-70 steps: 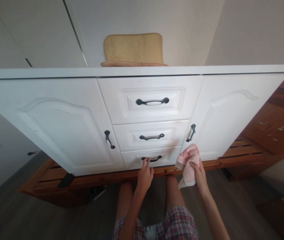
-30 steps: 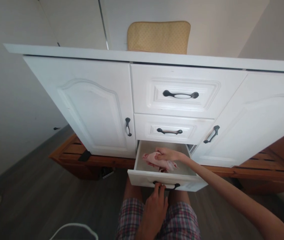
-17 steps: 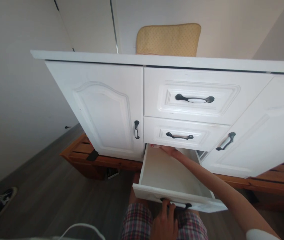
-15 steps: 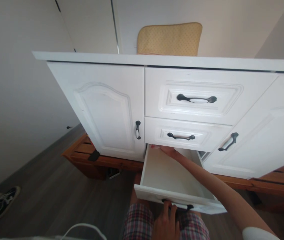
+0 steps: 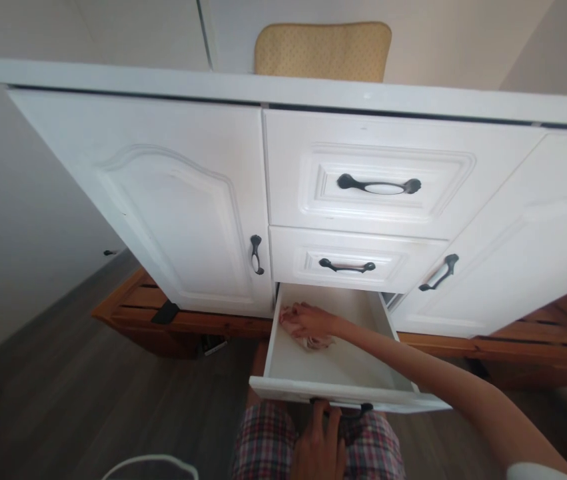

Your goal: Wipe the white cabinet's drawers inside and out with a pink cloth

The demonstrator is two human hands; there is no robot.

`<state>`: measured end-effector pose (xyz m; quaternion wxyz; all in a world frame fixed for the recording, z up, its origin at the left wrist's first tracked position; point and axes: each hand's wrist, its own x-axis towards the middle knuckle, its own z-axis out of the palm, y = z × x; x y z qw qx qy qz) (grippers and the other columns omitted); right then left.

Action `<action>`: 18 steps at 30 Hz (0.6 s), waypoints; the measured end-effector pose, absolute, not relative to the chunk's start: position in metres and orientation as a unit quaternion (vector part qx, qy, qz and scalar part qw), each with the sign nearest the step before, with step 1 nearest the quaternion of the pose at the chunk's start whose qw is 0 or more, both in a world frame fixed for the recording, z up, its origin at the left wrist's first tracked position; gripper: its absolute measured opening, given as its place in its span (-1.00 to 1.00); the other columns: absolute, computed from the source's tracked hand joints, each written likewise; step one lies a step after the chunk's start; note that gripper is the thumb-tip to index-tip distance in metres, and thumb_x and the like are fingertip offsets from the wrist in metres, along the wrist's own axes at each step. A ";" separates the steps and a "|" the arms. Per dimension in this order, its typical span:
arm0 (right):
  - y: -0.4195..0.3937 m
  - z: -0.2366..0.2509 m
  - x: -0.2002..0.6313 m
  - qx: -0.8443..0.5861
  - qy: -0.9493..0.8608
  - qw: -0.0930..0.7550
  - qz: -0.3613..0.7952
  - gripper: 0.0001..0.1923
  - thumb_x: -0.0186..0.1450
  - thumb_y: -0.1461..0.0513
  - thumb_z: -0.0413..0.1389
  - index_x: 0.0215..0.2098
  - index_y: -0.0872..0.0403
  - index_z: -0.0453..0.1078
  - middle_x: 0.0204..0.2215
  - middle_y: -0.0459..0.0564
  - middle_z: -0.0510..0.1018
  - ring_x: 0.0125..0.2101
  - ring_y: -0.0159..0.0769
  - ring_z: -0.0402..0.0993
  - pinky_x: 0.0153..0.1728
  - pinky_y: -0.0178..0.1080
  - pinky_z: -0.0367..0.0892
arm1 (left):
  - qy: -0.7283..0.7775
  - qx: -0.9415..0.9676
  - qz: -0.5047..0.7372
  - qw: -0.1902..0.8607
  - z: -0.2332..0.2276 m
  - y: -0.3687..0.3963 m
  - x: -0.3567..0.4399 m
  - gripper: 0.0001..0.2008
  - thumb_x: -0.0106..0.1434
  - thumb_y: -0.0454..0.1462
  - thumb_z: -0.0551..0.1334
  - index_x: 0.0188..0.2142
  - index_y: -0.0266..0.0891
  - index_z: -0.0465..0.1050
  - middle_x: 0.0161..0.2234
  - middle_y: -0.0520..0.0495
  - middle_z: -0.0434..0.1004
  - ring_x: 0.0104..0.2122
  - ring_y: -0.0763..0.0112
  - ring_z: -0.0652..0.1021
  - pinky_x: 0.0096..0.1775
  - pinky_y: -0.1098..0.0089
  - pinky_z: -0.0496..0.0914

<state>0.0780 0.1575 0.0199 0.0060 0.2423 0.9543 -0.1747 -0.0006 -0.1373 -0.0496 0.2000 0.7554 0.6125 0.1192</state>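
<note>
since earlier, pink cloth (image 5: 313, 341) is pulled forward under clamped right hand (image 5: 308, 320); left hand (image 5: 319, 445) grips drawer handle (image 5: 343, 407); overextended drawer (image 5: 388, 393) could drop.

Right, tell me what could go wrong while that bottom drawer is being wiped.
1. The bottom drawer is pulled far out over the knees; pressing down with the right hand and pink cloth might strain its runners or tip it.
2. The left hand grips the drawer handle; pushing it shut now could pinch the right forearm against the middle drawer.
</note>
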 end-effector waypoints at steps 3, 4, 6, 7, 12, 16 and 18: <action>0.127 0.009 0.076 0.163 0.954 0.017 -0.251 -0.26 0.39 -0.09 0.31 0.44 -0.01 0.41 0.11 0.19 0.54 0.01 -0.04 0.51 0.14 -0.09 0.38 | 0.622 0.754 0.131 0.163 -0.049 -0.138 0.000 -0.43 0.33 -0.41 0.17 0.29 0.01 0.47 0.31 -0.15 0.51 -0.04 0.25 0.72 -0.02 0.33 0.63; 0.119 0.005 0.076 0.137 0.950 0.022 -0.279 -0.26 0.38 -0.08 0.32 0.45 -0.06 0.40 0.09 0.16 0.53 -0.01 -0.07 0.51 0.12 -0.11 0.39 | 0.621 0.756 0.137 0.156 -0.049 -0.138 -0.001 -0.44 0.34 -0.41 0.17 0.29 0.00 0.47 0.30 -0.16 0.51 -0.04 0.25 0.72 -0.03 0.34 0.63; 0.109 -0.003 0.078 0.090 0.937 0.032 -0.335 -0.32 0.40 0.01 0.31 0.45 -0.13 0.40 0.06 0.13 0.51 -0.03 -0.10 0.50 0.10 -0.13 0.38 | 0.614 0.759 0.147 0.162 -0.046 -0.137 -0.003 -0.46 0.35 -0.42 0.14 0.26 -0.03 0.49 0.29 -0.18 0.52 -0.01 0.25 0.71 -0.02 0.34 0.62; 0.107 -0.006 0.080 0.075 0.930 0.037 -0.359 -0.36 0.42 0.06 0.30 0.44 -0.15 0.41 0.05 0.12 0.51 -0.02 -0.10 0.49 0.10 -0.14 0.38 | 0.610 0.760 0.151 0.168 -0.044 -0.136 -0.004 -0.48 0.37 -0.42 0.12 0.26 -0.04 0.49 0.28 -0.18 0.53 0.02 0.24 0.70 0.00 0.34 0.62; 0.111 -0.009 0.111 0.049 0.888 0.065 -0.452 -0.40 0.37 0.16 0.35 0.36 -0.01 0.52 0.02 0.15 0.52 0.00 -0.09 0.47 0.09 -0.17 0.38 | 0.593 0.769 0.149 0.186 -0.035 -0.137 -0.013 -0.52 0.48 -0.36 0.06 0.31 -0.02 0.44 0.34 -0.18 0.48 0.09 0.23 0.69 0.06 0.29 0.61; 0.114 -0.003 0.154 0.071 0.891 0.077 -0.441 -0.45 0.34 0.17 0.35 0.30 -0.12 0.57 -0.10 0.07 0.55 -0.12 -0.16 0.47 -0.06 -0.22 0.38 | 0.605 0.761 0.164 0.165 -0.037 -0.142 -0.009 -0.51 0.48 -0.37 0.08 0.33 -0.04 0.41 0.32 -0.17 0.49 0.06 0.26 0.70 0.04 0.31 0.63; 0.120 0.003 0.173 0.129 0.907 0.046 -0.398 -0.45 0.29 0.20 0.38 0.24 -0.20 0.61 -0.11 0.02 0.55 -0.17 -0.19 0.46 -0.10 -0.22 0.36 | 0.609 0.758 0.177 0.155 -0.040 -0.144 -0.007 -0.51 0.46 -0.39 0.09 0.31 -0.06 0.43 0.29 -0.16 0.52 0.05 0.26 0.71 0.02 0.33 0.63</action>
